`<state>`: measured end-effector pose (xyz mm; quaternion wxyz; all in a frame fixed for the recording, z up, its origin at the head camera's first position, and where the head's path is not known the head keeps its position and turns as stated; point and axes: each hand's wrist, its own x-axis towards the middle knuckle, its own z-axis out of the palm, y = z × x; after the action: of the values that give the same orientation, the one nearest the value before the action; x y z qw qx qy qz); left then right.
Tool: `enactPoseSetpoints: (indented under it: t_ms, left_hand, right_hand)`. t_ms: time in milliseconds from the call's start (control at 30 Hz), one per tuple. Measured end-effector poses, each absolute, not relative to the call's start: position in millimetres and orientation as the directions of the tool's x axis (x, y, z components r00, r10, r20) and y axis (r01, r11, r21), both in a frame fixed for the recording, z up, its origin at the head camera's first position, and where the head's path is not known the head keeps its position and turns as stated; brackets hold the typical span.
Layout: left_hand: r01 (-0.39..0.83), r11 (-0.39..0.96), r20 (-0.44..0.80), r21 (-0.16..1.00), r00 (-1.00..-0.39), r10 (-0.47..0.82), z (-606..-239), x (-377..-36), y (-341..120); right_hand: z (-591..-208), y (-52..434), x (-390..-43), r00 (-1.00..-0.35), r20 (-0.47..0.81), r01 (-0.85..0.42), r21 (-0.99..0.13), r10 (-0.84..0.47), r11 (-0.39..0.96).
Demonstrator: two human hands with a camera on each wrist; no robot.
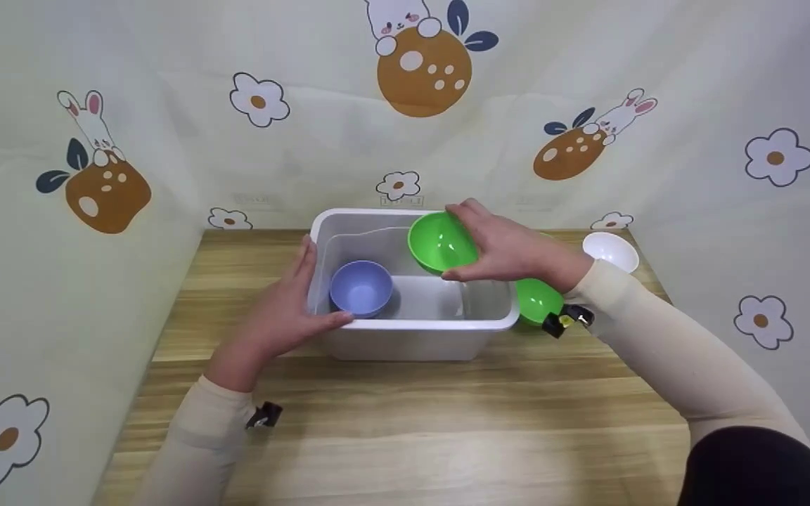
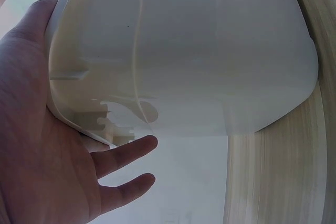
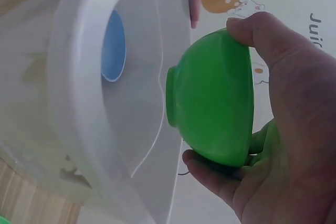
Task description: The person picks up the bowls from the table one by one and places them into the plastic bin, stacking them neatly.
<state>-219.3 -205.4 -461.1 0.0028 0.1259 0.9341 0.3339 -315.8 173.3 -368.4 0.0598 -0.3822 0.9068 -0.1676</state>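
**Hands at the white tub**

Bowls and a white plastic tub [image 1: 415, 337] sit on a wooden surface [image 1: 405, 422] backed by a cream cloth printed with flowers and rabbits.

The right hand [image 1: 510, 249] holds a green bowl [image 1: 440, 242] over the far right part of the tub. Thumb and fingers curl round the rim from opposite sides, and the bowl is tilted so its hollow faces the person. In the right wrist view the same green bowl [image 3: 212, 98] shows its underside and foot ring, with the thumb on one edge of the rim and the fingertips [image 3: 205, 169] wrapped under the other; it hangs above the tub's opening, clear of the wall.

The left hand [image 1: 285, 309] lies against the tub's left end, fingers straight along the outer wall and the thumb laid over the near rim. From the left wrist view the palm [image 2: 37, 145] is flat on the tub [image 2: 184, 51] and the fingers are spread and relaxed.

A lilac-blue bowl [image 1: 361, 288] stands upright on the tub's floor at its left end, near the left hand's thumb. A second green bowl [image 1: 537, 299] sits on the surface just beside the tub's right end, partly hidden behind the right wrist. A white bowl [image 1: 610, 251] stands farther right, near the far corner of the surface, well apart from the tub.
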Motion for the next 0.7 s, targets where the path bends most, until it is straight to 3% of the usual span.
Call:
enactPoseSetpoints:
  t_ms: [267,700]
  left_hand:
    - [0.239,0.758,0.085,0.607,-0.968,0.238,-462.9,-220.2,-206.1]
    - [0.224,0.761,0.074,0.609,-0.971,0.227,-461.0,-218.9,-204.0]
  right_hand:
    - [-368.5,156.8,-328.7,-0.628,0.015,-0.75,-0.277,-0.778,0.6]
    - [-372.5,131.1,-344.3,-0.582,-0.01,-0.785,-0.252,-0.813,0.565]
